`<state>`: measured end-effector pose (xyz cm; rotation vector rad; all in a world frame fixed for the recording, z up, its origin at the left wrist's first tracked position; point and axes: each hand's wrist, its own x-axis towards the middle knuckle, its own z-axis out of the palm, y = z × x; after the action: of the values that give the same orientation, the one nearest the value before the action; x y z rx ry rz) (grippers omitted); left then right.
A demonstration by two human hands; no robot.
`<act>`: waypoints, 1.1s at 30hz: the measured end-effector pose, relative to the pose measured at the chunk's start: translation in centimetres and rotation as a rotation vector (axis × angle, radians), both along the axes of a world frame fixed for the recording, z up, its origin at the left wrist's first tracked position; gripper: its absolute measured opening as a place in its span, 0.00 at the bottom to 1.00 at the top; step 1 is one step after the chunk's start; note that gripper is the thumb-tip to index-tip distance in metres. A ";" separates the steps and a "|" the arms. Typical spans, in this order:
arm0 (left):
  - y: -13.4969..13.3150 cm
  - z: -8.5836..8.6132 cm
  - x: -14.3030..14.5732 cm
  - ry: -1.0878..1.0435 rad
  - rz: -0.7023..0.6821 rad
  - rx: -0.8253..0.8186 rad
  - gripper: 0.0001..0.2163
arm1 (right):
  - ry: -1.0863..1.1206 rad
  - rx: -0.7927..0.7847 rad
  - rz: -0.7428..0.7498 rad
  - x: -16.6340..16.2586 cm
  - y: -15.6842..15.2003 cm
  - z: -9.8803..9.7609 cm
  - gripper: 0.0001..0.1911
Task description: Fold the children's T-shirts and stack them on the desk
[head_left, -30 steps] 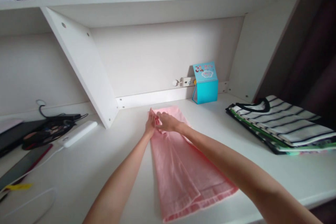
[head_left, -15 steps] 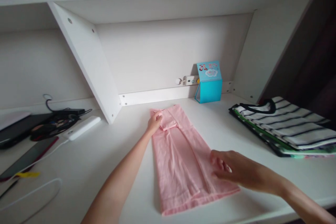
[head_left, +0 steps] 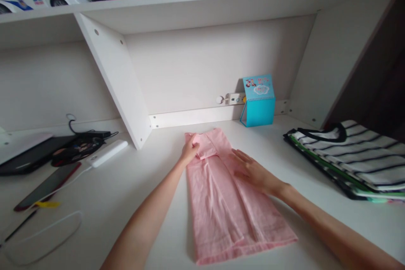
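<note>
A: Where's the pink folded cotton garment (head_left: 228, 206)?
B: Flat on the white surface (head_left: 126, 194), mid, nearer the back edge. The left hand (head_left: 190, 152) pinches its tucked top fold, probably so it can't spring open. The right hand (head_left: 253, 171) is fully open, palm down, gripping nothing, just pinning the cloth.

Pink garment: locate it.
The pink garment lies centre of the head view on the desk, left hand and right hand on it, striped clothes to its right.

left hand (head_left: 190, 152) pinching, right hand (head_left: 254, 172) flat, fingers spread
</note>
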<state>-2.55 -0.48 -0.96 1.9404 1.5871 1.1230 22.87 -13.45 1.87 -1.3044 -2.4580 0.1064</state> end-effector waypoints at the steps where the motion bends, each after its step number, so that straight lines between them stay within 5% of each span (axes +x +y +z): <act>1: 0.1 0.0 0.0 0.008 0.011 0.003 0.25 | -0.034 0.010 -0.004 -0.2 0.2 -0.7 0.30; 8: 1.0 0.2 -0.3 0.047 0.067 0.053 0.21 | -0.171 0.043 -0.106 -1.4 -1.6 -2.3 0.30; 14: 1.2 0.7 -0.8 0.064 0.140 0.133 0.15 | -0.310 -0.039 -0.107 -1.9 -1.8 2.1 0.24; 19: 0.5 0.5 -0.2 0.115 0.193 0.248 0.17 | -0.232 -0.089 -0.139 -3.4 4.4 5.1 0.19; 22: 0.2 0.3 0.0 0.234 0.094 0.319 0.19 | -0.197 -0.052 -0.106 -5.1 8.9 3.9 0.22; 26: -0.1 0.4 0.1 0.438 -0.068 0.186 0.18 | -0.166 -0.085 -0.146 -6.0 12.7 0.7 0.24; 33: -0.4 0.6 0.3 0.608 0.029 -0.062 0.28 | -0.115 -0.137 -0.282 -5.4 14.9 -1.3 0.29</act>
<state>-2.26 -0.88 -0.34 2.3592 1.9109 0.4941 17.47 1.48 0.53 -1.7474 -2.3647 0.1334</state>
